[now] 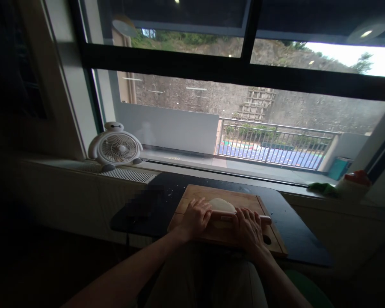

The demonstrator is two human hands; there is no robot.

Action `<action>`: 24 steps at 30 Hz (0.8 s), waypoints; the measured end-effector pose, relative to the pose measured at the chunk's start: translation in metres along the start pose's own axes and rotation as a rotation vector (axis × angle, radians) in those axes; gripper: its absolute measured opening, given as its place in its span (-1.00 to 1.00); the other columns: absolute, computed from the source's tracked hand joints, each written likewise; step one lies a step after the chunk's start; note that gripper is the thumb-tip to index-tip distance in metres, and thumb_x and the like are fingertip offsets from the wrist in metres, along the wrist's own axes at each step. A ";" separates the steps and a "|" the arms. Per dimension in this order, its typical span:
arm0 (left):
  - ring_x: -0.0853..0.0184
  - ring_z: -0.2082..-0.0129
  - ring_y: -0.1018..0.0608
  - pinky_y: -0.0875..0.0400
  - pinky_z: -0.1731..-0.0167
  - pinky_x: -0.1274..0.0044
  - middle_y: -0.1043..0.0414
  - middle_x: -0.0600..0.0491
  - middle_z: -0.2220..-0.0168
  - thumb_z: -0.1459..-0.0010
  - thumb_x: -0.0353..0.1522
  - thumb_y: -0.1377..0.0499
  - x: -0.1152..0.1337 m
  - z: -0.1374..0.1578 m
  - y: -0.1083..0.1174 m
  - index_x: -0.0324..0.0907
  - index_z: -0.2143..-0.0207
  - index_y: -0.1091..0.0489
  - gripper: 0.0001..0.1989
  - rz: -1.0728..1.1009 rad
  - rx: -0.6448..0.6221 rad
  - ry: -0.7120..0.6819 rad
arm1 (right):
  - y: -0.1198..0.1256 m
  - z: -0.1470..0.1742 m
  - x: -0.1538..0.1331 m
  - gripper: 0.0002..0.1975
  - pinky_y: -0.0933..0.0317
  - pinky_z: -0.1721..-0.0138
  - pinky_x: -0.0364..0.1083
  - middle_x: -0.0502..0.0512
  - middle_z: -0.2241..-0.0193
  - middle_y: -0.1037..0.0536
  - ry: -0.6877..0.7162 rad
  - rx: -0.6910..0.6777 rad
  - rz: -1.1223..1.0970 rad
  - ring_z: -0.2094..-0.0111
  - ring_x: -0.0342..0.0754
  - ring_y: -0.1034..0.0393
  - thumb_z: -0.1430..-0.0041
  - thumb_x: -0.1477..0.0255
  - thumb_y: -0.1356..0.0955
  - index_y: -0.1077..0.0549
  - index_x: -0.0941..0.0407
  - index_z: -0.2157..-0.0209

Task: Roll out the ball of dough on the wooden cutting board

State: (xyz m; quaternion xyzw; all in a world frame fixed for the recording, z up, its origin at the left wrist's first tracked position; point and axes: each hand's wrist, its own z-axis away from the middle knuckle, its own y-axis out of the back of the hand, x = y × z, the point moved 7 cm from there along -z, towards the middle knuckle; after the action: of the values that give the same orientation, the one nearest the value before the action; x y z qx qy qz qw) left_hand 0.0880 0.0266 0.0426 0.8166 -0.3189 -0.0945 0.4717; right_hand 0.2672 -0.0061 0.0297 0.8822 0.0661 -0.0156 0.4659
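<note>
The left hand (197, 215) and right hand (248, 226) lay unclenched atop a rolling pin (265, 219) across pale dough (222, 205), its small label (226, 218) too blurred to read.

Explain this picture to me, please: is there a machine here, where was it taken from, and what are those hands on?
There is no robot here, just a person's two bare hands. The picture comes from a camera worn on that person's head, looking forward and down. The left hand and right hand lie over a rolling pin, whose right end sticks out past the right hand. Under and beyond the pin is a pale, flat piece that looks like dough. It lies on a wooden board, which sits on a dark table. Off to the left stands a white fan.
</note>
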 end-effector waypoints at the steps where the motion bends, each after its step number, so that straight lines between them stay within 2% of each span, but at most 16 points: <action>1: 0.22 -0.16 -0.25 0.00 -0.16 0.25 -0.42 0.03 0.01 -0.26 -0.32 0.14 0.001 0.001 0.001 -0.09 0.05 -0.38 -0.64 0.002 0.009 0.002 | -0.001 0.000 0.000 -0.63 0.24 -0.14 0.04 0.11 0.02 -0.39 0.008 -0.004 0.003 -0.07 0.02 -0.13 -0.30 0.29 -0.07 -0.31 0.04 -0.02; 3: 0.22 -0.16 -0.24 0.06 -0.18 0.20 -0.41 0.04 0.00 -0.27 -0.32 0.14 -0.004 -0.002 0.002 -0.08 0.07 -0.39 -0.64 -0.004 0.008 0.036 | -0.003 -0.004 0.002 -0.63 0.20 -0.13 0.04 0.10 0.04 -0.41 0.008 -0.022 0.001 -0.05 0.02 -0.15 -0.30 0.29 -0.07 -0.33 0.03 0.00; 5: 0.20 -0.17 -0.23 0.10 -0.18 0.15 -0.38 0.04 -0.04 -0.27 -0.29 0.15 -0.019 -0.008 0.003 -0.08 0.06 -0.39 -0.63 -0.022 -0.012 0.106 | -0.006 -0.010 0.004 -0.63 0.15 -0.10 0.03 0.09 0.07 -0.42 0.002 -0.041 -0.009 -0.03 0.02 -0.17 -0.31 0.28 -0.06 -0.35 0.01 0.02; 9: 0.14 -0.22 -0.14 0.15 -0.16 0.07 -0.28 0.01 -0.13 -0.27 -0.26 0.18 -0.076 -0.011 0.016 -0.10 -0.05 -0.30 -0.58 -0.138 0.014 0.282 | -0.013 -0.017 0.006 -0.63 0.11 -0.07 0.02 0.07 0.10 -0.44 0.012 -0.048 -0.030 -0.01 0.02 -0.19 -0.30 0.27 -0.05 -0.36 -0.01 0.06; 13: 0.11 -0.25 -0.06 0.28 -0.17 0.06 -0.33 -0.05 -0.09 -0.25 -0.27 0.18 -0.137 0.013 0.043 -0.20 -0.13 -0.22 -0.54 -0.334 0.066 0.385 | -0.017 -0.017 0.007 -0.64 0.15 -0.09 0.04 0.08 0.09 -0.43 0.025 -0.037 -0.035 -0.02 0.03 -0.17 -0.30 0.28 -0.05 -0.36 -0.01 0.05; 17: 0.08 -0.22 -0.12 0.32 -0.15 0.04 -0.48 -0.12 0.09 -0.23 -0.26 0.16 -0.176 0.042 0.056 -0.30 -0.15 -0.17 -0.50 -0.446 -0.034 0.463 | -0.015 -0.015 0.007 -0.65 0.15 -0.09 0.04 0.09 0.09 -0.43 0.013 -0.030 -0.033 -0.01 0.04 -0.17 -0.30 0.27 -0.07 -0.36 0.00 0.06; 20: 0.06 -0.20 -0.16 0.29 -0.13 0.01 -0.50 -0.15 0.14 -0.22 -0.26 0.14 -0.171 0.044 0.064 -0.31 -0.12 -0.20 -0.51 -0.442 -0.068 0.489 | -0.012 -0.015 0.006 -0.65 0.14 -0.08 0.03 0.08 0.11 -0.44 0.012 -0.038 -0.027 0.00 0.03 -0.19 -0.30 0.27 -0.07 -0.36 0.01 0.07; 22: 0.06 -0.21 -0.13 0.29 -0.14 0.03 -0.46 -0.14 0.07 -0.23 -0.25 0.15 -0.143 0.030 0.072 -0.28 -0.11 -0.21 -0.52 -0.398 -0.007 0.431 | -0.011 -0.015 0.004 -0.66 0.12 -0.07 0.02 0.08 0.12 -0.44 0.019 -0.051 -0.021 0.01 0.02 -0.20 -0.30 0.28 -0.07 -0.37 0.00 0.08; 24: 0.11 -0.22 -0.11 0.29 -0.17 0.09 -0.39 -0.09 -0.03 -0.26 -0.24 0.18 -0.097 0.007 0.074 -0.22 -0.11 -0.22 -0.54 -0.317 0.062 0.296 | -0.011 -0.017 0.000 -0.66 0.11 -0.05 0.02 0.07 0.14 -0.45 0.021 -0.065 -0.014 0.03 0.02 -0.22 -0.31 0.28 -0.07 -0.37 0.00 0.09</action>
State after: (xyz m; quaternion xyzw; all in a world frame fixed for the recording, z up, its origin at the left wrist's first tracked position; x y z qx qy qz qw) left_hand -0.0228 0.0553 0.0859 0.8756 -0.1165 -0.0368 0.4673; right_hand 0.2656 0.0140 0.0297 0.8664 0.0779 -0.0075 0.4932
